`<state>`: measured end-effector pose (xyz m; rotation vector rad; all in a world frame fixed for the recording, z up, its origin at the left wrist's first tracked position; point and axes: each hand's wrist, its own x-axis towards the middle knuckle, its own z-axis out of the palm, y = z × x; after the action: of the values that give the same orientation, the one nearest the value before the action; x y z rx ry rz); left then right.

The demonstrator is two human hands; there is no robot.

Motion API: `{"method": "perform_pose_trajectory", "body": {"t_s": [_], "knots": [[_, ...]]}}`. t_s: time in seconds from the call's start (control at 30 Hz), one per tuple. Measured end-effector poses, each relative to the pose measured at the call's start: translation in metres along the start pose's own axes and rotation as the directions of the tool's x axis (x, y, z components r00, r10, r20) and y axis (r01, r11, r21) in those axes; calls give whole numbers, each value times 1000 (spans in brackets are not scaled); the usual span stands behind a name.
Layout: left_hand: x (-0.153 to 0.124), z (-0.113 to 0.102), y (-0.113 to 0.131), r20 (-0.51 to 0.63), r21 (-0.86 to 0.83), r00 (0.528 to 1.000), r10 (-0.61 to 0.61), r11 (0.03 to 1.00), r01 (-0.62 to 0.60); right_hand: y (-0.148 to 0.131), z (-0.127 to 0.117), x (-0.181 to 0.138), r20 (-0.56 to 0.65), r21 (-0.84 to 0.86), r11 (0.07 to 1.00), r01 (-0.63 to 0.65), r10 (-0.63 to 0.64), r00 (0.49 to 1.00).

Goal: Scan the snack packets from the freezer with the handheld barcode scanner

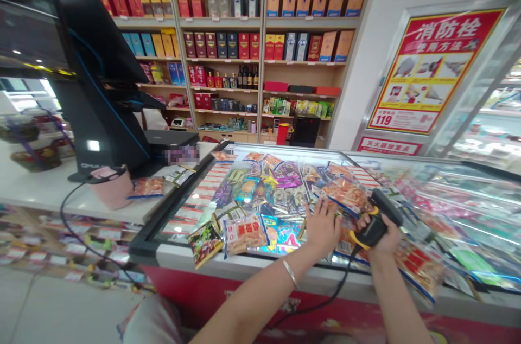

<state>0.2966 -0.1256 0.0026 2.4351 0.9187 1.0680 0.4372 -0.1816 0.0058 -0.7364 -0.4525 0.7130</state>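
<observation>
My right hand [387, 240] is wrapped around a black and yellow barcode scanner [372, 229], its head tilted up and its cable running down toward the front of the freezer. Beside it, my left hand [323, 227] lies palm down with fingers spread over snack packets on the glass top; whether it presses on one is hidden. Just beyond the scanner is an orange snack packet [344, 192]. A clear packet with red print [245, 234] and a dark green and yellow packet [204, 242] lie at the front edge, left of my hands. Another red-printed packet [421, 268] sits right of my right wrist.
The glass-topped chest freezer [179, 254] spans the front. On the counter at left stand a black checkout terminal [101, 110] and a pink container [109, 188]. A loose cable [65, 219] hangs there. Shelves of boxed bottles [220, 18] and a red wall sign [437, 72] stand behind.
</observation>
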Motion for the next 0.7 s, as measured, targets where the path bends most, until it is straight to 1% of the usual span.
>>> {"method": "perform_pose_trajectory", "body": {"t_s": [0.1, 0.2, 0.3, 0.47, 0.53, 0.57, 0.63, 0.7], "knots": [[0, -4, -3, -59, -226, 998, -1, 974, -13, 0, 0, 0, -8, -5, 1000, 2, -2, 1000], [-2, -9, -7, -104, -405, 992, -77, 914, 28, -3, 5, -3, -21, -3, 1000, -1, 1, 1000], [-4, -14, -12, -91, -481, 985, -147, 872, 85, -9, 15, -9, -23, -13, 1000, 2, -2, 1000], [-9, -27, -15, -54, -526, 976, -212, 837, 153, -20, 32, -19, -32, -68, 998, 15, -17, 999], [-14, -40, -20, -34, -536, 973, -230, 826, 177, -22, 40, -23, -19, -96, 994, 44, -46, 999], [-17, -49, -24, -33, -534, 975, -222, 828, 171, -22, 45, -26, -9, -102, 993, 56, -57, 998], [-25, -74, -39, -61, -505, 983, -175, 855, 121, -20, 58, -32, 26, -99, 994, 53, -50, 998], [-36, -104, -61, -111, -440, 985, -134, 895, 72, -14, 75, -37, 86, -87, 995, 39, -31, 996]]}}
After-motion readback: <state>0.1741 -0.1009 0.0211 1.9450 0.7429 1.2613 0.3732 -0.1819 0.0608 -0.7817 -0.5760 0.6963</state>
